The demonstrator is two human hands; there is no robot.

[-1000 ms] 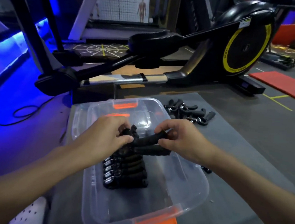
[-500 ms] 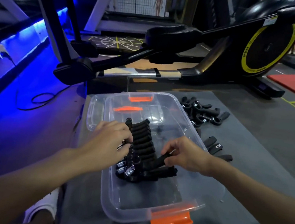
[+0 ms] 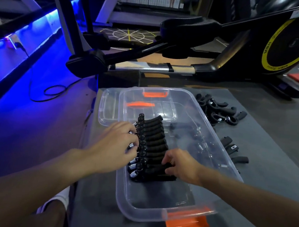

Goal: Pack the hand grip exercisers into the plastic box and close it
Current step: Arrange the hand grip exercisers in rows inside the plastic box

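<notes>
Packing is mid-way: a row (image 3: 151, 142) of black exercisers stands on edge inside the clear box (image 3: 187, 211), springs to the left, handles to the right. The right hand (image 3: 180, 165) has its grip closed round the handle of the nearest exerciser (image 3: 156, 171), fingers and thumb curled on it, seating it at the near end of the row. The left hand (image 3: 119, 143) lies against the spring ends with bent fingers, steadying them; whether it pinches any I cannot tell. Half a second ago that near exerciser sat tilted up from the row; now it lies lower and flatter against its neighbours, and a second ago both hands held it above the row. Next, I'd guess, the right hand lets go and reaches for the pile (image 3: 218, 111) on the mat (image 3: 265, 176) beyond the box's far right corner, or the few strays (image 3: 231, 148) just beside the right wall. The lid (image 3: 107, 110) lies partly under the box's far left end, so closing is some way off.
</notes>
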